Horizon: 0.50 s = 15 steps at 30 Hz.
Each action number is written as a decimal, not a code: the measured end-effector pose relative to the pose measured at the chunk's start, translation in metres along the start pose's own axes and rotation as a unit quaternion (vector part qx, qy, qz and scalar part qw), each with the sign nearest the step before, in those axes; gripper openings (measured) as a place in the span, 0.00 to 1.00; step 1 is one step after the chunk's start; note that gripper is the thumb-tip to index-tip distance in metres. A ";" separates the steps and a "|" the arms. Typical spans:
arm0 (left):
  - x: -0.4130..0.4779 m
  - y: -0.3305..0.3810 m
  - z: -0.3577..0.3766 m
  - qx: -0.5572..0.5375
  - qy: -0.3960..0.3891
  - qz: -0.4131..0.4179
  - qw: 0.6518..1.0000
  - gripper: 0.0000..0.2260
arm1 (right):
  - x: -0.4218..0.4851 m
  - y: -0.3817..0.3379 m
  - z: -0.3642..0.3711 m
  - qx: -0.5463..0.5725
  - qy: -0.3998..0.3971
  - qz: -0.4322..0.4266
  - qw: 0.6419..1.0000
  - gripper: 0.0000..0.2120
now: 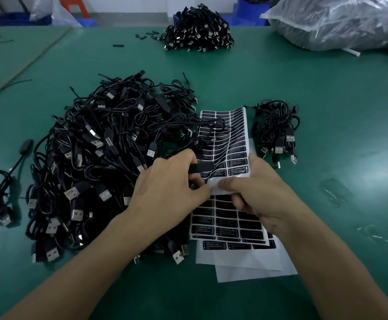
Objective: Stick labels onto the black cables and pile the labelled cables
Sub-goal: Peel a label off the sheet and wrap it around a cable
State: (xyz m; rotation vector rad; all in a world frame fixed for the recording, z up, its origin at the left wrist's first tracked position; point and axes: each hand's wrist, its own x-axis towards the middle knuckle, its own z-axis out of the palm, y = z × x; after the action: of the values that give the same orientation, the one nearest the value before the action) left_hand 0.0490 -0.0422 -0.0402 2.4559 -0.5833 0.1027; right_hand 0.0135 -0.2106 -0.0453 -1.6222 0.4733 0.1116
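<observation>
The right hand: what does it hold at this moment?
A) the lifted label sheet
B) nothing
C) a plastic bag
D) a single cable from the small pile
A: the right hand pinches the lower edge of the lifted label sheet, with the thumb on top.

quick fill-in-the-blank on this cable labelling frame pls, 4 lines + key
1. The right hand holds up a curled sheet of black ___.
2. The left hand grips a ___ cable part beside that sheet.
3. The largest cable pile lies ___ of the sheet; a small pile lies on the other side.
4. The tabletop is ___.

Missing words: labels; black; left; green
</observation>
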 end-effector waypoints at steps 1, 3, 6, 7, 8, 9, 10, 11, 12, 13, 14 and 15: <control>0.000 0.000 0.000 -0.004 0.003 -0.003 1.000 0.14 | 0.000 0.000 0.000 -0.001 0.001 -0.001 1.000 0.14; 0.001 -0.002 0.001 -0.011 0.007 -0.003 1.000 0.12 | 0.001 0.002 0.000 0.000 0.001 -0.001 1.000 0.14; 0.001 -0.003 0.001 -0.014 0.011 0.001 1.000 0.11 | 0.003 0.004 0.000 -0.008 0.001 -0.002 1.000 0.14; 0.001 -0.004 0.001 -0.012 0.012 0.002 1.000 0.11 | 0.004 0.004 0.000 -0.012 0.001 -0.002 1.000 0.14; 0.001 -0.003 0.001 -0.011 0.013 0.002 1.000 0.12 | 0.004 0.005 0.000 -0.015 0.001 -0.003 1.000 0.15; 0.001 -0.003 0.001 -0.012 0.012 0.001 1.000 0.12 | 0.005 0.005 0.000 -0.017 0.001 -0.003 1.000 0.16; 0.001 -0.003 0.000 -0.015 0.008 -0.002 1.000 0.12 | 0.005 0.005 0.000 -0.018 0.001 -0.001 1.000 0.17; 0.001 -0.002 0.000 -0.018 0.002 -0.005 1.000 0.12 | 0.005 0.005 0.000 -0.017 0.000 0.001 1.000 0.18; 0.000 0.000 -0.001 -0.021 -0.007 -0.006 1.000 0.13 | 0.005 0.005 0.000 -0.012 0.000 0.002 1.000 0.19; 0.000 0.000 -0.002 -0.022 -0.016 -0.006 1.000 0.14 | 0.005 0.006 0.000 -0.008 0.000 0.001 1.000 0.19; 0.000 0.001 -0.002 -0.023 -0.020 -0.006 1.000 0.14 | 0.005 0.006 0.000 -0.010 0.001 -0.001 1.000 0.19; 0.000 0.001 -0.002 -0.024 -0.019 -0.005 1.000 0.14 | 0.005 0.006 0.000 -0.013 0.002 -0.001 1.000 0.20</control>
State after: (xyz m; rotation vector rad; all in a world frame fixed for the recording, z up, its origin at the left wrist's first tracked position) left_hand 0.0490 -0.0417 -0.0382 2.4189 -0.5826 0.0383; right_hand 0.0160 -0.2119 -0.0528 -1.6482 0.4751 0.1137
